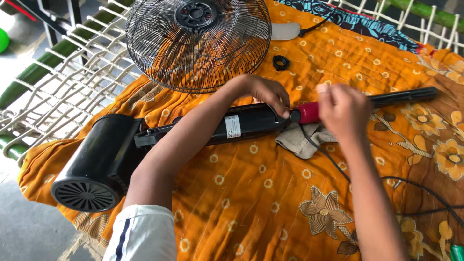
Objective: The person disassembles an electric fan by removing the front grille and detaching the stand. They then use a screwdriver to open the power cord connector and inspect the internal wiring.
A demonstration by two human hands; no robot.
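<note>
A black fan body lies on its side across an orange flowered cloth: motor housing at the left, black neck with a white label, a red collar, then a black pole running right. My left hand rests on the neck with fingertips at the joint beside the red collar. My right hand is closed around the red collar and pole. A beige rag lies under the joint.
A black wire fan guard lies at the top. A small black ring nut and a pale fan blade sit beyond it. A black cable loops at the right. The cloth covers a rope-woven cot.
</note>
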